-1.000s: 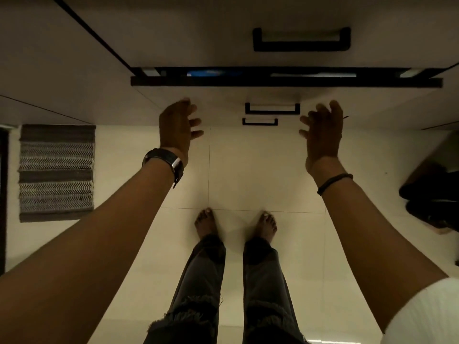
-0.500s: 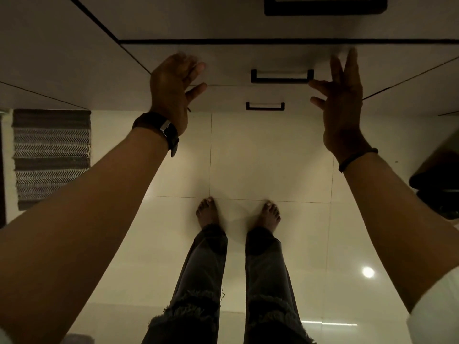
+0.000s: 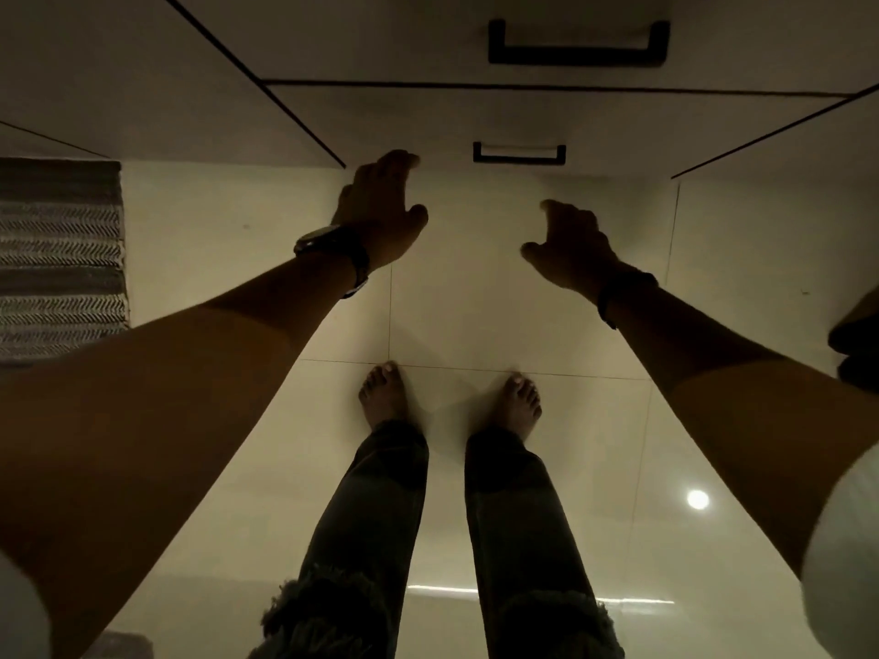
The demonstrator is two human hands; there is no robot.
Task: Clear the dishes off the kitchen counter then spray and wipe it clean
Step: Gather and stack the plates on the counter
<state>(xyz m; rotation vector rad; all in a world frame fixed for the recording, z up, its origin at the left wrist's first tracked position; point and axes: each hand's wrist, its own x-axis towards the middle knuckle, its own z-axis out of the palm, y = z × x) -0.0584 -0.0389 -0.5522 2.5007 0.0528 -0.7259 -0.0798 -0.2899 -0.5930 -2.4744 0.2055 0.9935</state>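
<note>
The drawer front (image 3: pixel 523 111) below the upper handle (image 3: pixel 578 42) is now seen flush with its neighbours, where a dark open gap was shown a second ago; half a second ago both palms were raised against it, and they are now lowered away; the left hand (image 3: pixel 380 206) is held with fingers loosely curled and thumb out, nothing being gripped, and whether its fingertips touch the foot of the cabinet cannot be told; the right hand (image 3: pixel 575 249) is likewise loosely curled and empty, apart from the lower handle (image 3: pixel 519 154); the putting-away step is judged finished, so spraying and wiping are probably what is left; neither the counter nor any dishes are caught in the view, which is pointed down at the tiled floor (image 3: pixel 475 302), bare feet and a striped rug (image 3: pixel 57 259); no spray bottle or cloth is seen; no brand, label or writing can be read, the watch (image 3: pixel 333 249) on the left wrist being too dark for its face to be made out.
</note>
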